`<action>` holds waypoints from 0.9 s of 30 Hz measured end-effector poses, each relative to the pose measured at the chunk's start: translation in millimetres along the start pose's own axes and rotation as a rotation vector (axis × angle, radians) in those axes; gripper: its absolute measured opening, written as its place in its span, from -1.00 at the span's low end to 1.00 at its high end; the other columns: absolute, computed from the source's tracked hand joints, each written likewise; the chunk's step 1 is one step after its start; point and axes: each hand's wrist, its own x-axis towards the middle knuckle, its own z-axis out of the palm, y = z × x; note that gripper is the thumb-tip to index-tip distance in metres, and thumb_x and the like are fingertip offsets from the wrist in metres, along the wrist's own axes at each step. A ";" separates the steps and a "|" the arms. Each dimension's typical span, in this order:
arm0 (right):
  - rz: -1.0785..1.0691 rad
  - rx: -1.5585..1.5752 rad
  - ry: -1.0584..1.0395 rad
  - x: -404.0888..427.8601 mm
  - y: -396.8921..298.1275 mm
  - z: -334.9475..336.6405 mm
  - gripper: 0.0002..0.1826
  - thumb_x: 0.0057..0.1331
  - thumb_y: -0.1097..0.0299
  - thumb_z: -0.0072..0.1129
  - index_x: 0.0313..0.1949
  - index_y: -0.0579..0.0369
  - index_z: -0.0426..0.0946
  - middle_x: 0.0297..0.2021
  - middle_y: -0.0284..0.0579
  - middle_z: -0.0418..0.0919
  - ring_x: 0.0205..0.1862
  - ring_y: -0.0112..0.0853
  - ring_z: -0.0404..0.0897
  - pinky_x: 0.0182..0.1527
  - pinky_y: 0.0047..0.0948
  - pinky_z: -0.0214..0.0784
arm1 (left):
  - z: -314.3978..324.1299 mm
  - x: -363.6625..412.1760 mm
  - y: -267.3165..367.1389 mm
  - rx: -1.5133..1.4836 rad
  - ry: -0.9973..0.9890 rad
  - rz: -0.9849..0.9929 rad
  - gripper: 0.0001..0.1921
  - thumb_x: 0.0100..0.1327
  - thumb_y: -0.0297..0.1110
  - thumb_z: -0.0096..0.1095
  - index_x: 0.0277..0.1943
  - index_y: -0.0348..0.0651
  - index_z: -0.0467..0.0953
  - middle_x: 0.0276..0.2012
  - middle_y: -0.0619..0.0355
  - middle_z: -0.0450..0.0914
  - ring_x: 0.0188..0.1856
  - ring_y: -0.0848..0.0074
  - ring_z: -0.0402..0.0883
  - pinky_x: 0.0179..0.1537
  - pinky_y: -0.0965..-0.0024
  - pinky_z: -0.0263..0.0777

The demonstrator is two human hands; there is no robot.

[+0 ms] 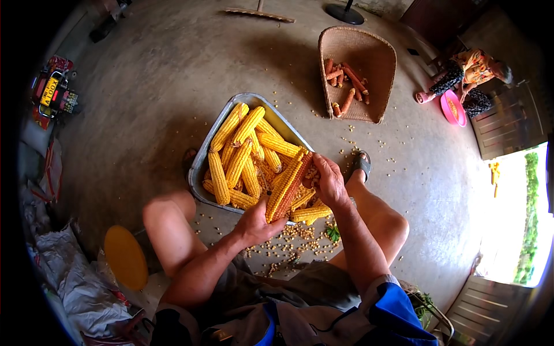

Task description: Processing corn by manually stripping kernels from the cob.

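My left hand (258,222) grips the lower end of a dried corn cob (285,190). Yellow kernels cover the cob's left side, while a wide strip on its right is stripped down to red-brown core. My right hand (330,179) is at the cob's upper end, its fingers curled around loose kernels (311,175) against the bare side. Below the cob is a metal tub (283,119), wide at the front and narrowing at the back. Several whole yellow ears (239,164) are heaped in it, with loose kernels between them.
A woven scoop basket (363,47) holds several bare red cobs (352,80). Loose kernels (298,235) lie scattered on the concrete floor. Another person (471,73) sits at right with a pink basin (446,106). A round yellow stool top (125,257) and white sacks (82,277) are at left.
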 end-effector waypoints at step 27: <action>0.040 -0.349 0.049 -2.2 9.8 7.1 -0.52 0.44 -0.06 0.09 -0.20 0.21 0.45 -0.50 -0.26 0.47 -0.54 -0.58 0.43 -0.52 -0.56 0.29 | -8.5 -0.6 10.6 -0.188 -0.141 -0.049 -0.53 0.18 -0.39 0.35 0.12 -0.31 0.40 -0.17 0.12 0.58 -0.15 0.49 0.57 -0.10 0.39 0.47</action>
